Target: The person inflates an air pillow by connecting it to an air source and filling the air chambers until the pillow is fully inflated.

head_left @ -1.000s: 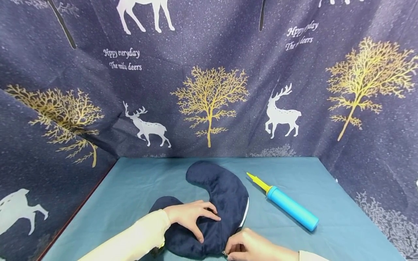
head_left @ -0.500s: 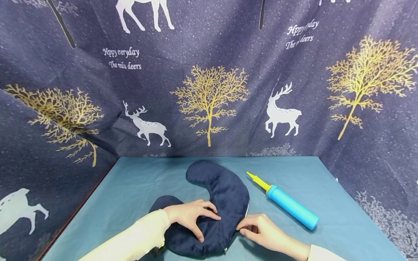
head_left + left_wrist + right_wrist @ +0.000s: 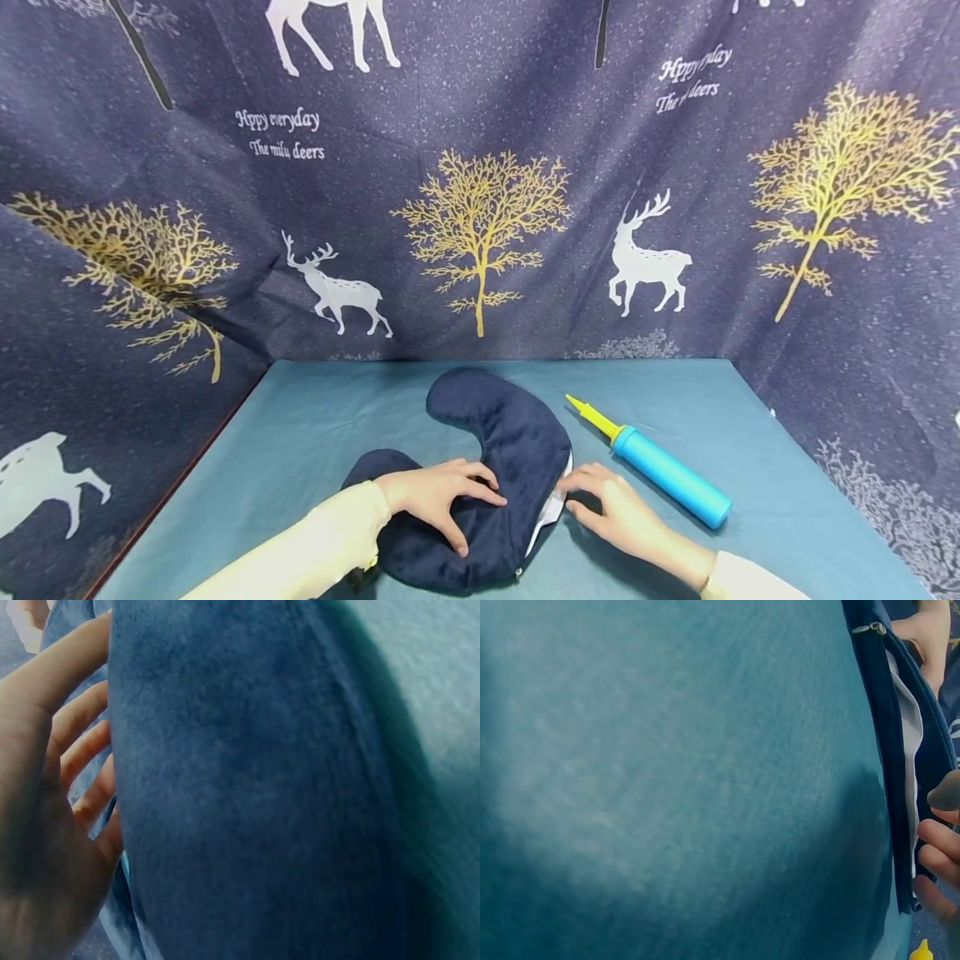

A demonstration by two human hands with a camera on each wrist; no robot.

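Observation:
A navy plush U-shaped neck pillow (image 3: 517, 433) lies on the table, its curve toward the front right. Along its outer right edge a zipper gapes, showing white lining (image 3: 551, 510); the zipper pull (image 3: 871, 629) sits at the near end of the slit. My left hand (image 3: 442, 497) rests spread on the pillow's near part, thumb and fingers apart. At the slit, my right hand (image 3: 611, 512) has its fingertips right at the white lining, with a gap between thumb and forefinger. In the right wrist view, its loosely bent fingers (image 3: 939, 859) reach the slit's edge.
A hand pump with a blue barrel (image 3: 671, 477) and yellow nozzle lies right of the pillow, beyond my right hand. Blue-green cloth covers the table (image 3: 300, 417). A dark curtain printed with deer and trees (image 3: 480, 125) hangs behind and at both sides.
My right hand has left the zipper pull at the near end and moved up along the pillow's right edge. The slit now spreads wider, showing more white lining. My left hand stays put.

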